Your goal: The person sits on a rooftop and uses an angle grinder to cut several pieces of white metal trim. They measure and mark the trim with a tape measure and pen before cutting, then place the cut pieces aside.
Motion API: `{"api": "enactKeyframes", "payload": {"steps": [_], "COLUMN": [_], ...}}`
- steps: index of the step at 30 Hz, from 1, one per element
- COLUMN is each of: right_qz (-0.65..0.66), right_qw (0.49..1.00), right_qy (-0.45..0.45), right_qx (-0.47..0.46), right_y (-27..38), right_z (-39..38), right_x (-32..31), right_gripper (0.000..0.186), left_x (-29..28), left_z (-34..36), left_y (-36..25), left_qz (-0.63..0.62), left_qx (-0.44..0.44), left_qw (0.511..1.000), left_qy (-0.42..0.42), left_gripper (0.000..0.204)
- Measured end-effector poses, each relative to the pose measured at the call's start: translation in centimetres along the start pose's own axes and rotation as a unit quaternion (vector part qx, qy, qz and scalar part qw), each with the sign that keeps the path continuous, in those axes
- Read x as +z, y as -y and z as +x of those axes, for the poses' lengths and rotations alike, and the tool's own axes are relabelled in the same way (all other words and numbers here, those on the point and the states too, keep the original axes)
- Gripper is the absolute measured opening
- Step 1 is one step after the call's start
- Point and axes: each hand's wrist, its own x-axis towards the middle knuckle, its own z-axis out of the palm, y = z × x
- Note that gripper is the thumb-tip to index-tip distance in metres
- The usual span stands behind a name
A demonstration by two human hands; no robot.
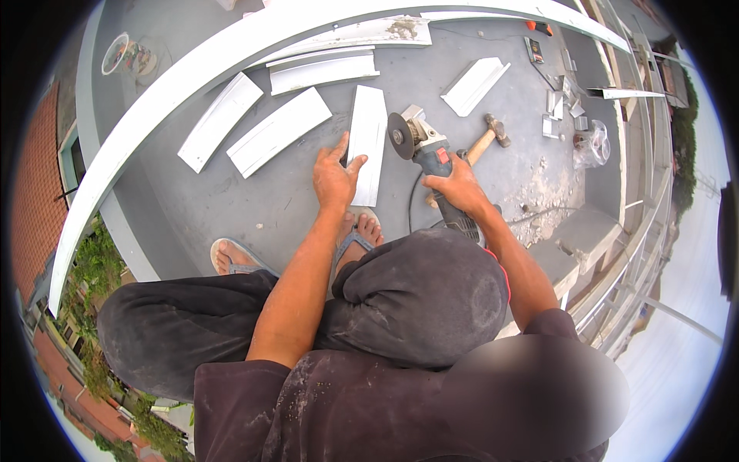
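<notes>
Head-worn, left one of fisheye pair. Looking steeply down over shirt (362,408) and trousers (431,300), facing floor (285,208) around and beyond feet (369,228). Upright, unmirrored. Closest to shirt along lower edge; farther from left hand (336,179) and right hand (460,189), both near middle. Wide enough to take in roofs (35,192) at left rim, sky (685,254) at right. Showing long strip (185,81) as arc across top. Fading to black in corners.
</notes>
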Motion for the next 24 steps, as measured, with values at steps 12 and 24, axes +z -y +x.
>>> {"api": "enactKeyframes", "payload": {"steps": [12,24], "right_qz": [0.028,0.017], "right_qw": [0.996,0.999], "right_qy": [0.079,0.050], "right_qx": [0.043,0.005], "right_y": [1.8,3.2], "right_z": [0.2,0.6], "right_x": [-1.7,-1.7], "right_gripper": [0.101,0.071], "left_x": [-0.1,-0.3], "left_z": [0.1,0.1], "left_y": [0.0,0.0], "left_qz": [-0.006,-0.014], "left_qx": [0.005,-0.010], "left_qw": [1.000,1.000], "left_qy": [-0.004,0.010], "left_gripper": [0.068,0.068]}}
